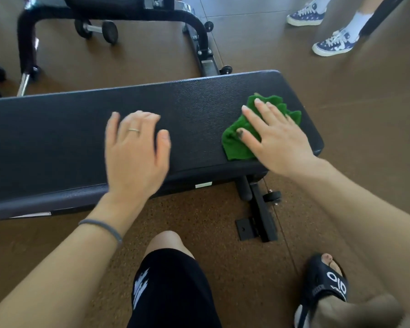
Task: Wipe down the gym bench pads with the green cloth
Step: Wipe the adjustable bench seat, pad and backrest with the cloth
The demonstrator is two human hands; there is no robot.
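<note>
I am pressing my right hand (273, 140) flat on the green cloth (242, 136), fingers spread and straight, no pinch in the grip, just the palm and fingers bearing down. The cloth is lying bunched on the bench (81, 129) pad, near its right-hand end and toward the edge closest to me. My left hand (135, 147) is hovering or resting lightly over the middle of the pad, fingers loosely spread and holding nothing; the blur there is keeping me from telling whether it is actually touching the vinyl.

I am judging this to be the wiping step itself, working the right end of the pad. Most of the pad is stretching away to my left, so the next move is probably calling for a long sweep leftward with even pressure, keeping the cloth under my palm so it is not rolling out from beneath the fingers. My left hand is sitting in that path and would need to lift clear or shift. Behind the bench a dumbbell (96, 29) is lying on the floor.
</note>
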